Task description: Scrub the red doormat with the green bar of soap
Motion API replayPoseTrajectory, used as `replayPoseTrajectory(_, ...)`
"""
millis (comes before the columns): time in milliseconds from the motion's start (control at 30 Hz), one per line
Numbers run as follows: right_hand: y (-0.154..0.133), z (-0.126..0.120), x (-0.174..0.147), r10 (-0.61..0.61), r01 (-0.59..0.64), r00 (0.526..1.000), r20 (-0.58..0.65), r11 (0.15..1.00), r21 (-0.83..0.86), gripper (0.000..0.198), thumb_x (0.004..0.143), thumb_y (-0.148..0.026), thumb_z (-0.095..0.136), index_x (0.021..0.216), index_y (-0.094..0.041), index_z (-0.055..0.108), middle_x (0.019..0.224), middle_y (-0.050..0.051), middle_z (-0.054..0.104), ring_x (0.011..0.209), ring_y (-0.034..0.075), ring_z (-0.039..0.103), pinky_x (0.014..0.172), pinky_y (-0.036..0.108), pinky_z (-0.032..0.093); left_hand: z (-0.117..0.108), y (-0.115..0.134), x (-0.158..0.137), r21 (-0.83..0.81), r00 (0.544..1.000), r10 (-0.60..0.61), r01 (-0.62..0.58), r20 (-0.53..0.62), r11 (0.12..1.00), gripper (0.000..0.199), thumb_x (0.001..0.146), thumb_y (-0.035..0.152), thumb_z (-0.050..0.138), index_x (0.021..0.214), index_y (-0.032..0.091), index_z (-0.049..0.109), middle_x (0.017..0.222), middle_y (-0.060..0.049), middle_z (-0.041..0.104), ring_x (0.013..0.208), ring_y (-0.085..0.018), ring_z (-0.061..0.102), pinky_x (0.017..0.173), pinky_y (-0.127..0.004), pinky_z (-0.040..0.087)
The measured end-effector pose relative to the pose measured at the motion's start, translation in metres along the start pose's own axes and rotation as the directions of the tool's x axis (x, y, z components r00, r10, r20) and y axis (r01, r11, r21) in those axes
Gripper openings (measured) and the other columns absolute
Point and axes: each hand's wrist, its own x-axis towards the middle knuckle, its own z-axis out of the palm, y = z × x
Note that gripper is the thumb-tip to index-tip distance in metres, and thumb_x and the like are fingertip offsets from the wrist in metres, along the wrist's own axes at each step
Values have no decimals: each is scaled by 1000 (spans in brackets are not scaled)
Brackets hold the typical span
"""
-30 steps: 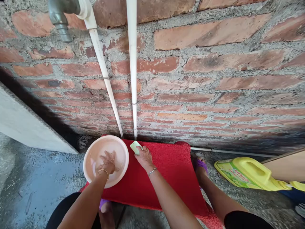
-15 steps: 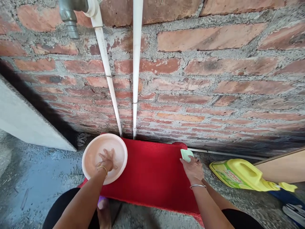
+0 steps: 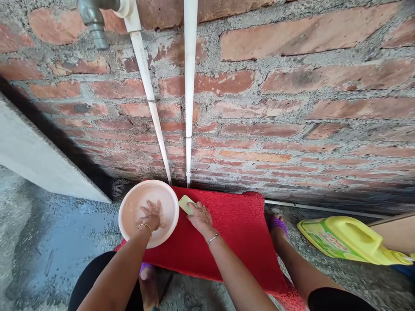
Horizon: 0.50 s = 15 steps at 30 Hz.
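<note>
A pale pink basin point(image 3: 125, 216) with some water in it stands on the left part of a red mat point(image 3: 227, 242). Inside the basin, my left hand point(image 3: 151, 216) is spread wide with nothing in its grasp. Just right of the rim, my right hand point(image 3: 200, 218) grips a flat pale green block point(image 3: 185, 203) by its near end, low over the mat. Whether the block is soap or the back of a brush, I cannot tell. Its underside is hidden.
A yellow detergent jug point(image 3: 350, 239) lies on the concrete floor at the right. White pipes point(image 3: 190, 86) and a metal tap point(image 3: 97, 26) run along the brick wall ahead. A pale slab point(image 3: 42, 160) leans at left. My feet in purple footwear point(image 3: 279, 223) flank the mat.
My right hand has swept left across the mat with the pale green block, from its right end to beside the basin. My left hand stays in the basin. The view has shifted slightly.
</note>
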Motion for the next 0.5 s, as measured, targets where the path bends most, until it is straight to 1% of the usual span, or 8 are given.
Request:
replayPoseTrajectory(67, 23, -6, -11, 86, -86, 996, -16, 996, -25, 58, 85, -32, 63, 143, -33, 54, 132, 9, 56, 117, 26, 55, 102, 34, 39, -2, 2, -1, -8, 999, -34, 34, 17, 999, 118, 72, 60, 75, 160, 32, 2, 168, -28, 2, 144, -65, 11, 77, -82, 48)
replayPoseTrajectory(133, 46, -11, -23, 199, -203, 977, -71, 978, -51, 57, 87, -34, 59, 144, -32, 54, 134, 9, 56, 118, 26, 55, 102, 35, 40, -3, 3, -3, -12, 1000, -26, 26, 17, 1000, 120, 71, 61, 76, 161, 30, 3, 167, -29, 3, 144, -65, 11, 79, -82, 48)
replayPoseTrajectory(200, 59, -15, -32, 289, -299, 948, -135, 953, -58, 55, 89, -35, 56, 144, -30, 54, 133, 11, 56, 117, 28, 55, 101, 36, 41, -3, 3, -5, 0, 1000, -9, 9, -2, 1000, 118, 72, 63, 74, 161, 28, 5, 167, -30, 4, 144, -65, 12, 79, -81, 49)
replayPoseTrajectory(233, 59, -15, -35, 312, -324, 936, -160, 945, -50, 54, 90, -35, 55, 143, -29, 54, 132, 11, 56, 116, 28, 56, 100, 37, 42, -4, 3, -6, 8, 1000, -4, 4, -12, 1000, 117, 72, 63, 74, 161, 28, 5, 167, -30, 5, 143, -65, 14, 78, -81, 49)
replayPoseTrajectory(300, 48, -15, -33, 304, -313, 935, -180, 949, -22, 53, 90, -36, 55, 143, -29, 55, 131, 11, 57, 115, 27, 56, 100, 36, 42, -7, 3, -9, 23, 1000, -9, 10, -15, 1000, 118, 72, 62, 74, 161, 31, 4, 167, -29, 5, 143, -65, 17, 75, -81, 50)
replayPoseTrajectory(400, 11, -12, -16, 209, -209, 967, -144, 978, 13, 52, 89, -36, 58, 141, -30, 56, 130, 10, 56, 117, 26, 55, 101, 34, 41, -11, 3, -10, 27, 1000, -22, 21, 10, 999, 120, 70, 61, 77, 159, 35, 1, 168, -27, 8, 143, -64, 19, 73, -80, 51)
replayPoseTrajectory(433, -3, -10, -8, 179, -178, 976, -121, 984, 20, 52, 89, -35, 59, 141, -31, 56, 131, 10, 56, 118, 25, 55, 101, 33, 41, -11, 3, -9, 24, 1000, -22, 22, 6, 999, 119, 69, 61, 77, 159, 36, 3, 168, -26, 10, 143, -63, 20, 73, -80, 51)
replayPoseTrajectory(500, -26, -8, 10, 128, -126, 989, -80, 992, 29, 51, 89, -36, 60, 140, -29, 57, 132, 11, 55, 119, 26, 54, 99, 33, 40, -7, 2, -7, 3, 998, -18, 18, -68, 1000, 118, 65, 62, 80, 159, 37, 13, 167, -25, 16, 141, -64, 25, 73, -78, 53)
